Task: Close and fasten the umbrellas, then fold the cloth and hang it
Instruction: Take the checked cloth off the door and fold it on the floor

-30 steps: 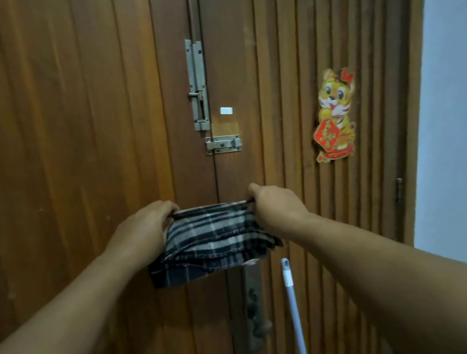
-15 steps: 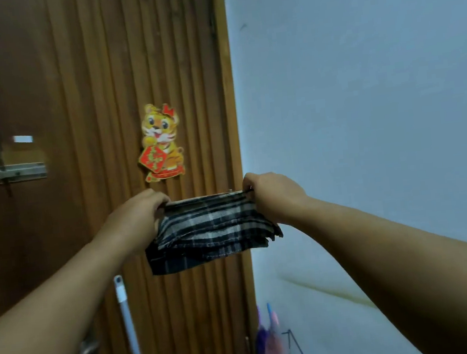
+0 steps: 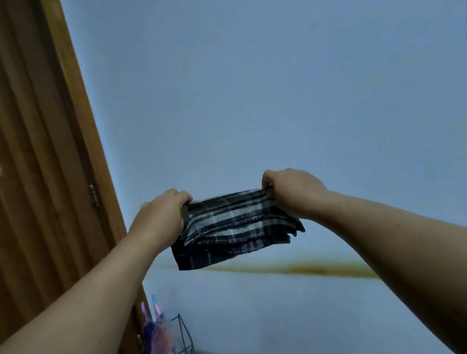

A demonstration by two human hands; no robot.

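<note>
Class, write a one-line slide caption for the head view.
Left hand and right hand hold a folded plaid cloth stretched before a blue wall.

Single head camera, worn on my head. Faced forward at blue wall (image 3: 273, 71), close; wooden door (image 3: 27, 198) at left edge. My forearms reached in from below.

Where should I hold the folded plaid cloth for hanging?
Keep the plaid cloth by its top folded edge, one end in the left hand, the other in the right hand, gripping from the sides; the edge is stretched taut and the layers hang free below.
</note>
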